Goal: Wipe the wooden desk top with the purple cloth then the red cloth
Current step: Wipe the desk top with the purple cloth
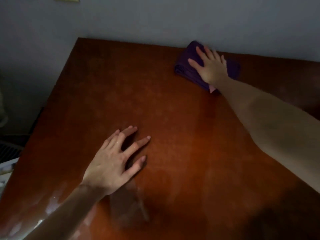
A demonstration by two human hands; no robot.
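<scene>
Nearest, left hand [110, 163] lies flat on the wooden desk top [173, 135], fingers spread and straight, holding nothing, forearm coming in from the lower left. Looks like a brace for the reach. Faint dull patches and streaks show across the middle of the wood; can't tell if that is dust or damp.

Further out, right arm stretches long across the desk from the right edge. Right hand [210, 66] presses palm-down on the purple cloth [187, 66], fingers extended and a bit splayed, not curled round it. Cloth is bunched and folded, sitting at the far edge of the desk, touching or just beside the wall [173, 19]. A small pale tag or corner pokes out near the wrist.

Judgement: purple-cloth pass is underway, far corner being covered. To do it well, keep the palm flat so the whole pad stays down, pull in overlapping strokes toward the near edge, and don't let the fold unroll. Red cloth not in view.
</scene>
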